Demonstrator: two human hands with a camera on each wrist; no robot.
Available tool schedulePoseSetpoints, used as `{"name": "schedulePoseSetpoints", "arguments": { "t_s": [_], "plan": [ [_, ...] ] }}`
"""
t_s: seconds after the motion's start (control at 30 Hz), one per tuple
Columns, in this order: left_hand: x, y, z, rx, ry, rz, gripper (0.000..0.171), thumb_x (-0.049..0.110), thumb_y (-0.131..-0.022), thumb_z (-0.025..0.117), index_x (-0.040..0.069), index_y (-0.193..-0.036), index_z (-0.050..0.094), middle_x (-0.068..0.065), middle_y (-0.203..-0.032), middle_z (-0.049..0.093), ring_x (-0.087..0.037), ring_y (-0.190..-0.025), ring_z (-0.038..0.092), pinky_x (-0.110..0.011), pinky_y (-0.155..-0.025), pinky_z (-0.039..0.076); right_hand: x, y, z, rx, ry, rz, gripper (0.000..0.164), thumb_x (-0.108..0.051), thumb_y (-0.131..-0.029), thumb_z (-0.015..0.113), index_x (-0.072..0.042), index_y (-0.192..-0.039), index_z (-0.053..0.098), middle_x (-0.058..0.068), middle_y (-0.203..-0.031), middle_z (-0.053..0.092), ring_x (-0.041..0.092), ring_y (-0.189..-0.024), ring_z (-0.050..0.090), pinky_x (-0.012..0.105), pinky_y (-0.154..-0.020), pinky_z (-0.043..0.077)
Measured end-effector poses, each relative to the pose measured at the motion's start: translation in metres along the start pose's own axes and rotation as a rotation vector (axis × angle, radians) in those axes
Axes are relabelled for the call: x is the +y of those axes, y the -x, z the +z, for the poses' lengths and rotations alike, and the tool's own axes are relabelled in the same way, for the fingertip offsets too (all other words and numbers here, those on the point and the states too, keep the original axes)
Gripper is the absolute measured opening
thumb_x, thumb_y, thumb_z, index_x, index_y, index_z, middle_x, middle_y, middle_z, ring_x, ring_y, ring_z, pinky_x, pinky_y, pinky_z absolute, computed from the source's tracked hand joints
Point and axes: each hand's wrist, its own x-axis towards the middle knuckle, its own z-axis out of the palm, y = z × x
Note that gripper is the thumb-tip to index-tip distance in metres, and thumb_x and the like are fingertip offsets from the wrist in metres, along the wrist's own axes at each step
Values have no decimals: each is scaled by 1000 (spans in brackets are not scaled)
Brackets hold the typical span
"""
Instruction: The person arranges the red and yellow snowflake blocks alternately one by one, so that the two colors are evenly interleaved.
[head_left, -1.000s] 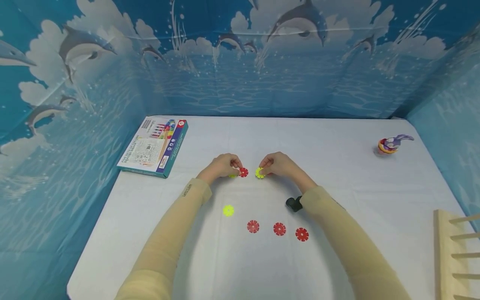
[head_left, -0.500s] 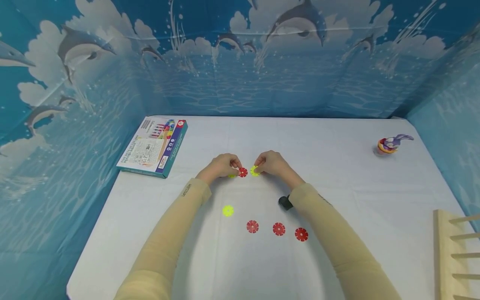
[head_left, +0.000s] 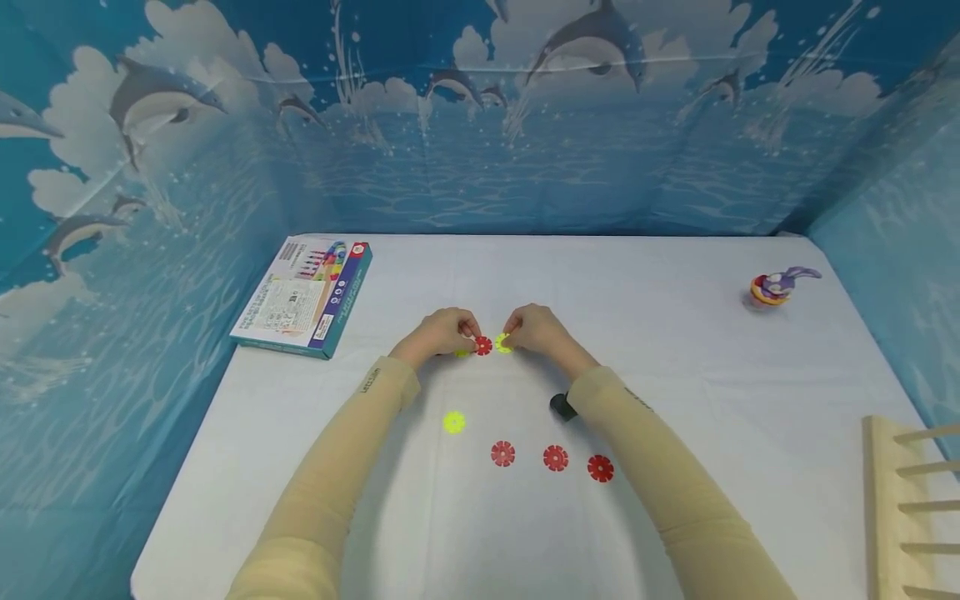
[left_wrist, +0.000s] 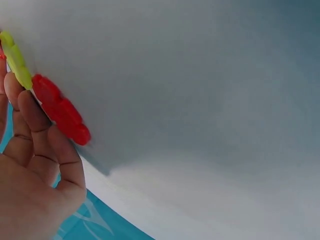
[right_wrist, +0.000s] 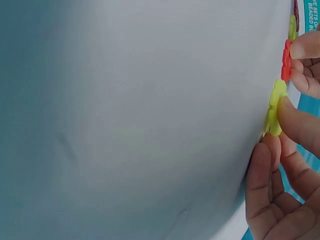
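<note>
In the head view my left hand [head_left: 441, 335] pinches a red notched interlocking disc [head_left: 483, 345]. A yellow disc [left_wrist: 16, 60] and another red disc [left_wrist: 61, 110] line up behind it along the fingers in the left wrist view. My right hand [head_left: 542, 330] pinches a separate yellow disc [right_wrist: 275, 107] between thumb and fingers. Its edge meets the left hand's red disc [right_wrist: 286, 60] in the right wrist view; I cannot tell whether they are slotted together. Nearer on the table lie a loose yellow disc [head_left: 453, 422] and three red discs [head_left: 556, 458].
A flat printed box [head_left: 303, 296] lies at the back left of the white table [head_left: 637, 275]. At the back right stands a small purple rabbit-like toy [head_left: 776, 286]. A slatted wooden rack [head_left: 892, 508] is at the right edge. Dolphin-print curtains [head_left: 465, 167] enclose the table.
My right hand has moved left with its yellow disc, closing the gap to the red disc. My left hand has stayed nearly still.
</note>
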Motion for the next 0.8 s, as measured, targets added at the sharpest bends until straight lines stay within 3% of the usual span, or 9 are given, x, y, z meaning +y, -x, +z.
{"name": "schedulePoseSetpoints", "arguments": {
  "t_s": [0.53,0.8],
  "plan": [
    [1,1,0,3,-25,39,14,17,-85,73,14,-97,66,-1,-90,58,-15,-69,51,-24,-53,42,0,4,6,64,44,-51,16,-16,-87,74,-5,-97,68,8,-94,65,20,-85,55,30,-77,46],
    [3,2,-2,-19,-23,41,10,19,-90,68,13,-99,65,-2,-92,61,-15,-71,53,-24,-59,44,-1,8,7,84,31,-44,16,-16,-87,74,-5,-97,69,8,-94,65,20,-85,55,30,-77,46]
  ]
}}
